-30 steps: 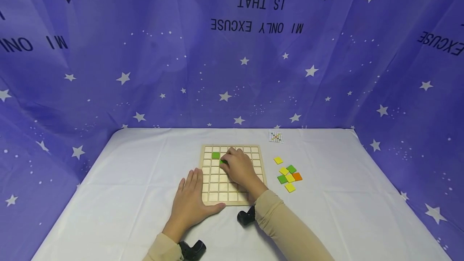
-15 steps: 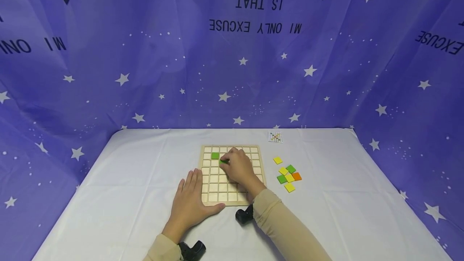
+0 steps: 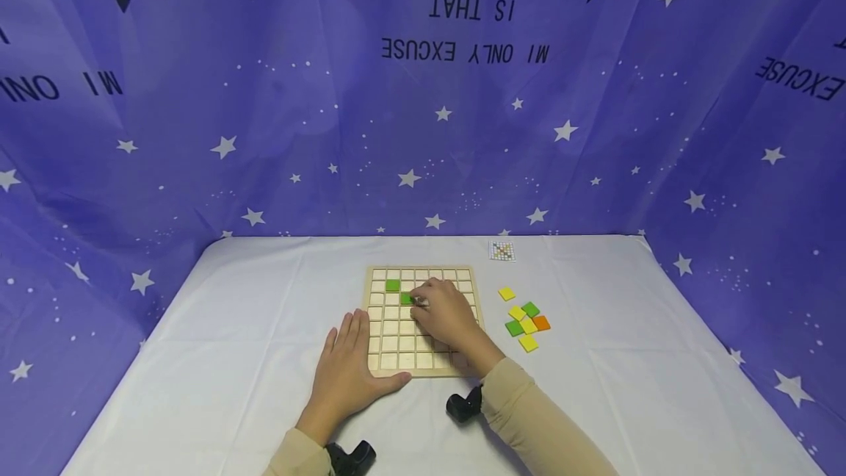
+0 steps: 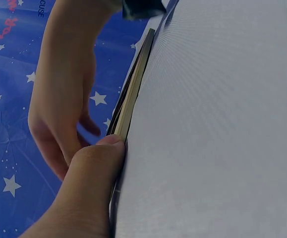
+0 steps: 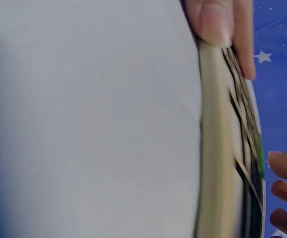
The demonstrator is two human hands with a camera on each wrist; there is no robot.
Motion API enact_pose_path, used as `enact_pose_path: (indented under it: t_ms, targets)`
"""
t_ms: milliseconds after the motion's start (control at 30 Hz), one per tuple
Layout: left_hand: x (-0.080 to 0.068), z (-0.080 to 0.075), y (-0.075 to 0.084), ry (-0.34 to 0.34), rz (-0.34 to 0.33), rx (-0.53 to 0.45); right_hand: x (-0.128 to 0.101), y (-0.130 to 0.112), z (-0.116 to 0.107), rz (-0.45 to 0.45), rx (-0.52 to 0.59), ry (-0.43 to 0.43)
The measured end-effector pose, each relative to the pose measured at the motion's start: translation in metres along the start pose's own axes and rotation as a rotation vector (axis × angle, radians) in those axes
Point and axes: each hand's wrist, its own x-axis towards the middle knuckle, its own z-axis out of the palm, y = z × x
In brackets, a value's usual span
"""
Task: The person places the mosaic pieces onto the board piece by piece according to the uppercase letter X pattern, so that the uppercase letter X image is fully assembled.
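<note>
A wooden grid board (image 3: 429,372) lies on the table. One green tile (image 3: 393,285) sits in a cell near its far left corner. A second green tile (image 3: 407,299) lies one row nearer and one column right. My right hand (image 3: 446,313) is over the board just right of this second tile, its fingers loosely bent and holding nothing. In the right wrist view, its fingertips (image 5: 286,166) are apart from the board. My left hand (image 3: 348,366) rests at the board's near left corner, straight fingers along the left side, thumb (image 4: 101,153) on the front edge.
Several loose tiles, such as an orange tile (image 3: 542,323) and a yellow tile (image 3: 507,293), lie right of the board. Behind them is a small card (image 3: 502,250) with a coloured grid. A purple starry cloth (image 3: 330,131) hangs behind the white table (image 3: 231,329).
My right hand has let go of the second green tile and shifted slightly right, so more of that tile shows. The left hand stays in place.
</note>
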Motion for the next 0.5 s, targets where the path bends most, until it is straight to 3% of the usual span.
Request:
enact_pose_path:
  t_ms: [267, 500]
  targets:
    - [-0.001, 0.001, 0.001, 0.003, -0.006, -0.009, -0.028, 0.023, -0.035, 0.032, 0.062, 0.011]
    - [0.001, 0.000, 0.001, -0.004, -0.003, -0.015, -0.055, 0.061, -0.069, 0.093, 0.076, 0.045]
